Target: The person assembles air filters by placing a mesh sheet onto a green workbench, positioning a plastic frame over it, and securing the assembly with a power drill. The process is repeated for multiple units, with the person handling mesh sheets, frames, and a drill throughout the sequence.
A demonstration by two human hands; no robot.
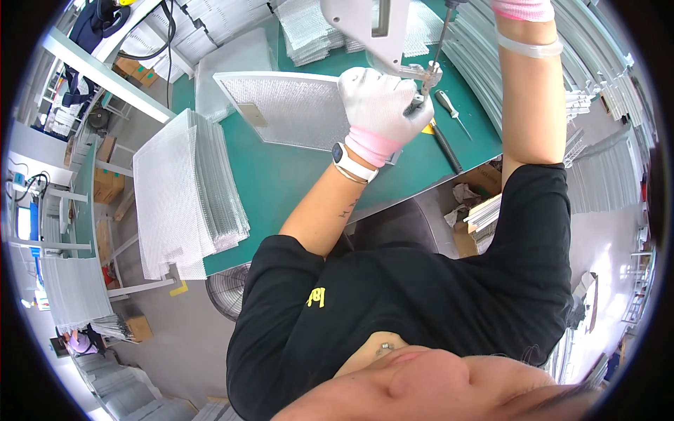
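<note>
My left hand (pixel 379 105), in a white knit glove with a pink cuff, is closed at the right end of a thin metal mesh panel (pixel 295 102). The panel stands tilted over the green table, a small tan plate on its left part. Right beside my fingers is the metal fixture (pixel 430 74) of a white bench machine (pixel 372 31), with a thin rod coming down to it. My right arm reaches up to the top edge. Only the pink glove cuff of my right hand (pixel 524 8) shows there; its fingers are out of the picture.
A screwdriver (pixel 449 105) and a black-handled tool (pixel 446 149) lie right of the fixture on the green table (pixel 281 172). Mesh sheets are stacked at the table's left (pixel 189 189) and back (pixel 305 31). Long metal strips (pixel 470 63) lie at the right. A floor fan (pixel 228 291) stands below.
</note>
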